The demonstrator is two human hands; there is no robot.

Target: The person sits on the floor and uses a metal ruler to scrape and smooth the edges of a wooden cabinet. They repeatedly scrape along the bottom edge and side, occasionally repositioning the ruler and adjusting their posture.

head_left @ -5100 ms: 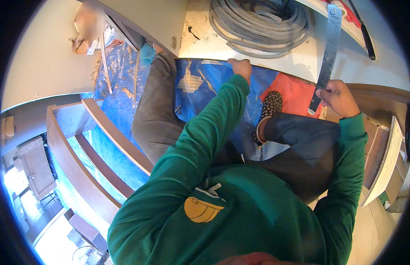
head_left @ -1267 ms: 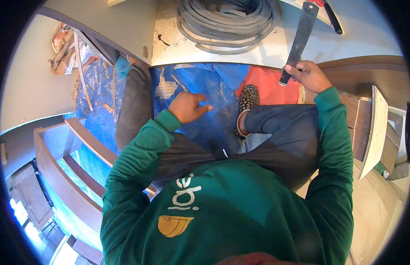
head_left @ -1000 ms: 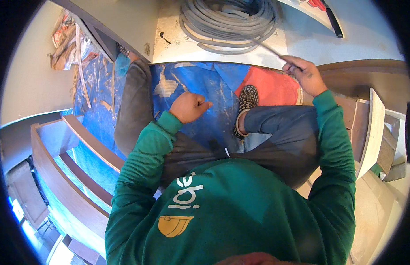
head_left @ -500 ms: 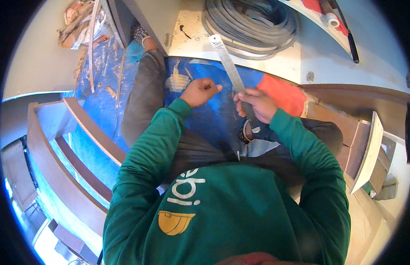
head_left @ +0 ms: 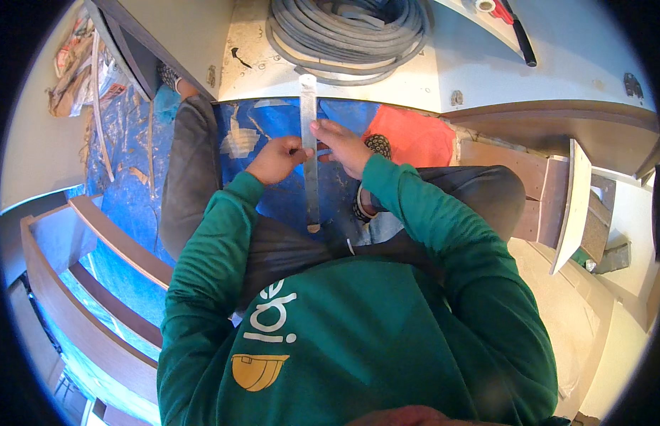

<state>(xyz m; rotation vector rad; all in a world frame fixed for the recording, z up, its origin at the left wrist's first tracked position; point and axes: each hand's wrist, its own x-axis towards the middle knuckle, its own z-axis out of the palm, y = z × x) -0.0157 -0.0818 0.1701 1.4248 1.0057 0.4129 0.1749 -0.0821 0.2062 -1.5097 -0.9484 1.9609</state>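
A long, narrow metal ruler (head_left: 310,186) stands between my hands, its far end close to the cable coil and its near end over my lap. My left hand (head_left: 275,160) pinches its left edge around the middle. From the other side, my right hand (head_left: 346,148) grips the right edge slightly farther up, thumb on the face and fingers curled behind. Part of the ruler's middle lies behind my fingertips.
A grey cable coil (head_left: 351,35) lies on a pale panel ahead. Blue sheeting (head_left: 266,113) and a red-orange cloth (head_left: 415,138) cover the floor around my crossed legs. A wooden frame (head_left: 95,298) stands left; boards (head_left: 568,206) rise at right. Crumpled debris (head_left: 78,67) sits far left.
The ruler has turned from a slant to nearly straight ahead and moved left. My left hand, earlier apart from it, now takes hold of it. My right hand has shifted left and up along it.
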